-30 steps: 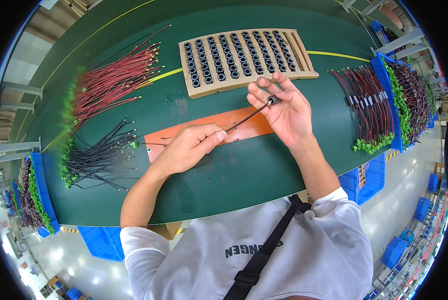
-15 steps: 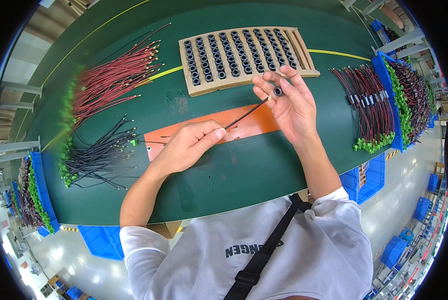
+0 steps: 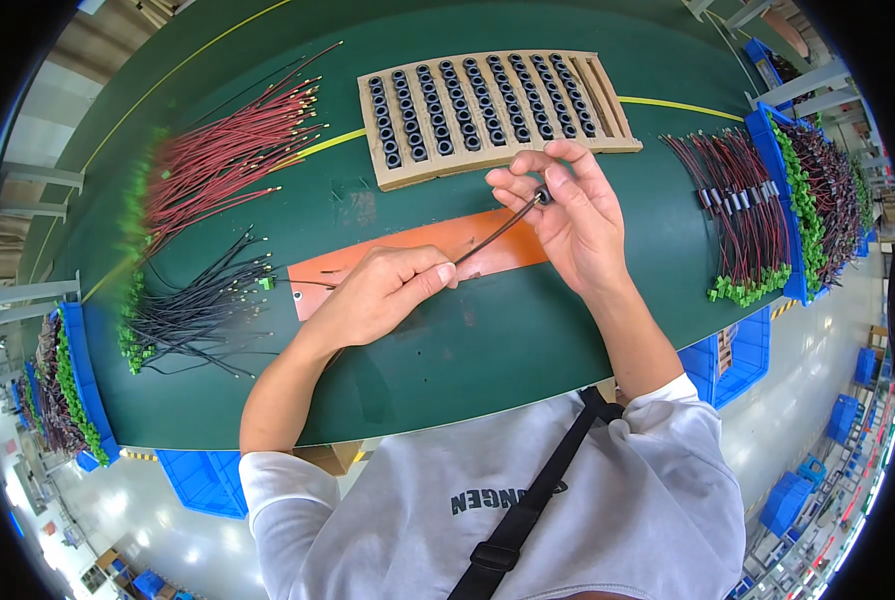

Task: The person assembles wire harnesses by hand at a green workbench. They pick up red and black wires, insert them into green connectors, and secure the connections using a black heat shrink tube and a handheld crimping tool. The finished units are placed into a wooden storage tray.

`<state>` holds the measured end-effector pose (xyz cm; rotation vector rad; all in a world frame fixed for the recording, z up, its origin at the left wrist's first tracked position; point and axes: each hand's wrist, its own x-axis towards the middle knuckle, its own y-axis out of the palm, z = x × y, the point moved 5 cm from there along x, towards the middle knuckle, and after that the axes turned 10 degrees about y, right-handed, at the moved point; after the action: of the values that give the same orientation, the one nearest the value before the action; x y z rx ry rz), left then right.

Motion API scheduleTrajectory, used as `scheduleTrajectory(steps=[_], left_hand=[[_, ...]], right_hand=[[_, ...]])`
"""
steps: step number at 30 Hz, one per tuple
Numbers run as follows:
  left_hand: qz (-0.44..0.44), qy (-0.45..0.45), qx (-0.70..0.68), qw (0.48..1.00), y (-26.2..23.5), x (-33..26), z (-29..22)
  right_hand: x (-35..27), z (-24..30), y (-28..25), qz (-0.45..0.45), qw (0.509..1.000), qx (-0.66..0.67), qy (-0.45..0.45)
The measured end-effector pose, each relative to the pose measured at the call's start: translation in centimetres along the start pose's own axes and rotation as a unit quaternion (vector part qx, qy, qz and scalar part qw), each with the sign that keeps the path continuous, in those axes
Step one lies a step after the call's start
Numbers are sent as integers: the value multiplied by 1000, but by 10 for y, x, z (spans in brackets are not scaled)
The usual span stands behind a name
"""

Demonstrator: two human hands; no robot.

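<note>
My left hand (image 3: 383,290) is closed around a thin dark cable (image 3: 496,235), which slants up and right out of the grip. At its far end, my right hand (image 3: 583,220) pinches a small black ring (image 3: 544,196) between thumb and fingers, with the other fingers spread. The cable's tip meets the ring; whether it passes through is hidden by the fingers. Under the hands lies an orange board (image 3: 513,250). Just beyond the right hand, a cardboard tray (image 3: 398,181) holds rows of similar black rings.
Red wires (image 3: 238,145) and black wires (image 3: 198,310) with green connectors lie in bundles at left. On the right are red-and-black wires (image 3: 728,200) with grey cylinders. Blue bins (image 3: 783,190) of wires flank the green table (image 3: 448,375).
My right hand has shifted slightly left and down with the black ring, bringing it against the cable's tip. The gold-coloured end seen before is now hidden. My left hand has barely moved.
</note>
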<state>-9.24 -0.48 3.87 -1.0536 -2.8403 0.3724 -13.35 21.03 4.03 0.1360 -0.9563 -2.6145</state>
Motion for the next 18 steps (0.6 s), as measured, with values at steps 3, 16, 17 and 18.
scheduleTrajectory(steps=[3, 16, 17, 18], left_hand=[[7, -4, 6, 1000, 0, 0, -1], [-44, 37, 2, 998, 9, 2, -3], [-45, 48, 10, 998, 10, 3, -2], [-47, 57, 19, 997, 10, 2, -4]], right_hand=[[-1, 1, 1, -3, 999, -42, -7], [-18, -53, 39, 84, 982, -140, 98], [-20, -52, 37, 71, 974, -199, 82], [-19, -49, 38, 69, 972, -212, 78]])
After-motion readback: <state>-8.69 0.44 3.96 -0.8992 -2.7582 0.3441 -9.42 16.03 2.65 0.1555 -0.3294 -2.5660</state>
